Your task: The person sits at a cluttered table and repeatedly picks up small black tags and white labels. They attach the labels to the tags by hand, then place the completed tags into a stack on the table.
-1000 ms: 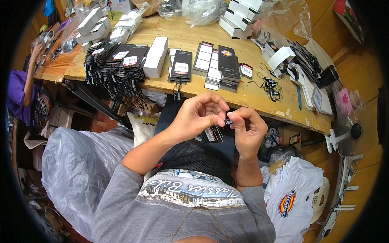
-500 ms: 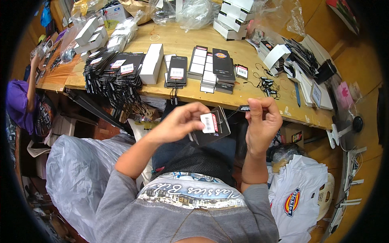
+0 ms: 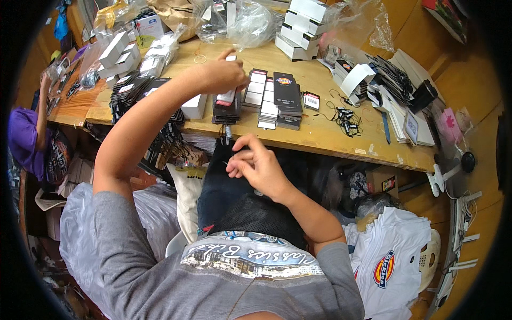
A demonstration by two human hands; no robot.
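My left hand (image 3: pixel 216 76) reaches over the table, index finger stretched out, above a small stack of black hang tags (image 3: pixel 228 111). The top tag bears a white and red sticker, partly hidden under the hand. From the stack's near end, black tag strings (image 3: pixel 226 132) hang over the table edge. My right hand (image 3: pixel 261 169) hovers in front of that edge, over my lap, its fingers loosely bent and apart. Nothing shows in either hand. To the right lie stacks of white-labelled tags (image 3: pixel 256 89) and black logo tags (image 3: pixel 287 96).
A large pile of strung black tags (image 3: pixel 128 88) and a white box (image 3: pixel 193 108) lie left. Loose black string fasteners (image 3: pixel 346 120) lie right. White boxes (image 3: pixel 301 32) stand at the back; folded white shirts (image 3: pixel 392 256) are at lower right. A person in purple (image 3: pixel 26 136) sits far left.
My left hand has moved forward and left to the tag stack, and the tags it held are no longer in it. My right hand has moved left and let go of the string fastener.
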